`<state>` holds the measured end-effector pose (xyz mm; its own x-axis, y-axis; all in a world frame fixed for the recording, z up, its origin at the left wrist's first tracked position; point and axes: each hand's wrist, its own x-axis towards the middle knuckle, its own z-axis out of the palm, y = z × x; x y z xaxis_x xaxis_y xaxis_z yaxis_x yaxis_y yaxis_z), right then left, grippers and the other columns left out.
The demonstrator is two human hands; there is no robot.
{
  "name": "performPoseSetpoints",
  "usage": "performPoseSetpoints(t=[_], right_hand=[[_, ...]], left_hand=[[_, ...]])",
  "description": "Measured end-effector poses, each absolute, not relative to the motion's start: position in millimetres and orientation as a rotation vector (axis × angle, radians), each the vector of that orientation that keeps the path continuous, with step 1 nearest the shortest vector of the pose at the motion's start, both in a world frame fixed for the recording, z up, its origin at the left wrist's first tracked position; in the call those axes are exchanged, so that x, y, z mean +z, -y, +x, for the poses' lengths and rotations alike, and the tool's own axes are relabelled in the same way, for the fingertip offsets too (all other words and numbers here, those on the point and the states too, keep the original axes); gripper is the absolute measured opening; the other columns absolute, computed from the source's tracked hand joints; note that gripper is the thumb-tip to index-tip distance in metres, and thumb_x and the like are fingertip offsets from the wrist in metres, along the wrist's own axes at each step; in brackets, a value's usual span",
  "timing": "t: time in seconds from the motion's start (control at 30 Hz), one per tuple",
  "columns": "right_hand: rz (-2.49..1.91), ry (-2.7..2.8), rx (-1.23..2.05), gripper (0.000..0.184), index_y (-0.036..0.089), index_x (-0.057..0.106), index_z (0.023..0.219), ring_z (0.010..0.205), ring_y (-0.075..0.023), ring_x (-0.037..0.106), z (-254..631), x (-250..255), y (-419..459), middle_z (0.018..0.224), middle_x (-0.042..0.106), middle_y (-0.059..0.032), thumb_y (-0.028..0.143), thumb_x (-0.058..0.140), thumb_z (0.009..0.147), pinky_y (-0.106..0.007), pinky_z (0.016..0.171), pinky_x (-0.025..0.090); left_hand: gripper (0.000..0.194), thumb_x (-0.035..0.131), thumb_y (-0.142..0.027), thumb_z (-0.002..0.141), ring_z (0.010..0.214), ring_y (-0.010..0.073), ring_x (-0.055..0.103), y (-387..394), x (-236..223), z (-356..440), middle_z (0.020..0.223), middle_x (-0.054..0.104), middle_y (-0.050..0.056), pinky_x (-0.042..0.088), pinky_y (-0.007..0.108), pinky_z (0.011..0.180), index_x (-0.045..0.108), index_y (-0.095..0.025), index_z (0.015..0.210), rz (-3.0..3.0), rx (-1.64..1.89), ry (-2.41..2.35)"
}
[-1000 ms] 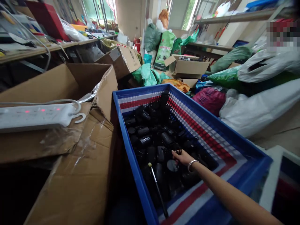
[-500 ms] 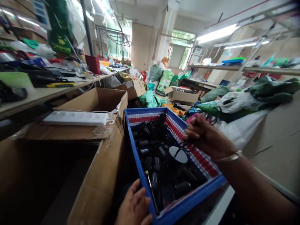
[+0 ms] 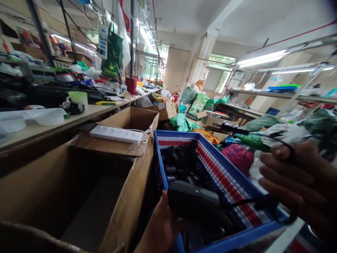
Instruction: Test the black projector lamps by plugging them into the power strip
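My left hand [image 3: 163, 219] grips the near left end of a black device with a smooth rounded casing [image 3: 195, 196], lifted over the blue basket [image 3: 223, 151]. What kind of device it is I cannot make out. From it a black cord [image 3: 243, 202] runs right to my right hand [image 3: 295, 172], whose fingers are curled around the cord, blurred by motion. A thin end of the cord sticks out above that hand. Several small black cylindrical parts [image 3: 179, 158] lie in the basket, partly hidden by the device.
Left of the basket stands an open cardboard box [image 3: 123, 207], with a white power strip [image 3: 116, 134] on its flap. A cluttered workbench [image 3: 105, 111] runs along the left. Bags, among them a magenta bag [image 3: 238, 158], and an open carton [image 3: 213, 121] lie beyond the basket.
My left hand has moved from the basket's edge onto the black device, now raised. My right hand has drawn right and nearer with the cord. The view has swung left.
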<state>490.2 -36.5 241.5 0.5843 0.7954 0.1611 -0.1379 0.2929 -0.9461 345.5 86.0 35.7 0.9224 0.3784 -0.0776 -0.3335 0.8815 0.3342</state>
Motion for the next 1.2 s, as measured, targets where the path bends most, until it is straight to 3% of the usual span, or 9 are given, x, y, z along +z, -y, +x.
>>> performPoseSetpoints(t=[0.13,0.27,0.33,0.43,0.57,0.67,0.77,0.93,1.2], right_hand=[[-1.045,0.716,0.548,0.028,0.020,0.056,0.070,0.038,-0.0033,0.030,492.2,248.5,24.6,0.053,0.026,0.0068,0.045,0.067,0.075,-0.014,0.035,0.043],[-1.212,0.734,0.497,0.032,0.023,0.065,0.077,0.071,-0.0157,0.060,501.0,216.7,16.3,0.073,0.058,-0.0024,0.050,0.074,0.064,-0.025,0.064,0.056],[-1.322,0.774,0.578,0.037,0.024,0.068,0.088,0.103,-0.0269,0.057,501.9,186.3,18.4,0.102,0.063,-0.0082,0.052,0.071,0.064,-0.035,0.082,0.054],[-1.402,0.784,0.858,0.053,0.027,0.064,0.110,0.120,-0.0328,0.046,491.8,139.0,23.4,0.126,0.054,-0.0091,0.051,0.072,0.063,-0.045,0.095,0.044],[-1.322,0.547,0.967,0.071,0.036,0.049,0.127,0.119,-0.0299,0.047,467.5,103.0,12.7,0.128,0.054,-0.0057,0.041,0.076,0.062,-0.045,0.090,0.046],[-1.167,0.469,0.911,0.069,0.033,0.045,0.131,0.115,-0.0274,0.051,462.0,97.2,-7.9,0.123,0.058,-0.0058,0.039,0.072,0.068,-0.043,0.092,0.045],[-1.133,0.570,0.895,0.075,0.031,0.044,0.133,0.114,-0.0268,0.052,465.4,96.1,-24.5,0.121,0.058,-0.0054,0.032,0.075,0.065,-0.041,0.096,0.043],[-1.251,0.710,0.739,0.077,0.029,0.041,0.134,0.114,-0.0256,0.051,459.2,83.9,-32.5,0.127,0.053,-0.0053,0.035,0.075,0.065,-0.040,0.098,0.041],[-1.550,0.921,0.101,0.070,0.031,0.053,0.122,0.114,-0.0285,0.048,444.2,48.1,-47.7,0.121,0.049,-0.0053,0.028,0.079,0.057,-0.045,0.098,0.041]], left_hand=[[0.067,0.072,-0.048,0.068,0.102,0.0317,0.059,-84.5,42.7,342.3,0.108,0.064,0.012,0.051,0.040,0.071,0.044,-0.022,0.123,0.459,0.417,-0.265],[0.052,0.067,-0.038,0.076,0.099,0.0272,0.061,-83.7,54.2,339.6,0.108,0.063,0.011,0.051,0.036,0.073,0.042,-0.021,0.119,0.427,0.483,-0.366],[0.051,0.063,-0.043,0.078,0.097,0.0268,0.062,-85.4,56.1,337.9,0.110,0.062,0.011,0.051,0.035,0.072,0.041,-0.021,0.118,0.392,0.514,-0.388],[0.055,0.062,-0.051,0.077,0.091,0.0251,0.063,-90.3,54.8,335.8,0.111,0.061,0.010,0.051,0.034,0.068,0.039,-0.023,0.118,0.369,0.585,-0.411],[0.068,0.075,-0.049,0.063,0.067,0.0191,0.063,-93.5,50.6,335.0,0.094,0.065,0.006,0.050,0.033,0.061,0.040,-0.023,0.115,0.566,0.653,-0.431],[0.072,0.082,-0.043,0.054,0.075,0.0213,0.063,-89.8,47.3,333.4,0.087,0.067,0.006,0.048,0.031,0.068,0.047,-0.021,0.113,0.660,0.681,-0.532],[0.067,0.081,-0.044,0.054,0.091,0.0237,0.062,-87.4,46.3,328.5,0.087,0.069,0.006,0.047,0.028,0.076,0.052,-0.021,0.111,0.759,0.761,-0.700],[0.055,0.070,-0.055,0.064,0.068,0.0219,0.064,-94.4,48.2,318.1,0.064,0.063,0.002,0.049,0.027,0.061,0.051,-0.017,0.099,1.001,0.744,-0.798],[0.051,0.075,-0.044,0.062,0.091,0.0273,0.065,-93.9,41.5,316.7,0.092,0.069,0.012,0.050,0.027,0.071,0.054,-0.020,0.102,1.064,0.781,-0.982]])
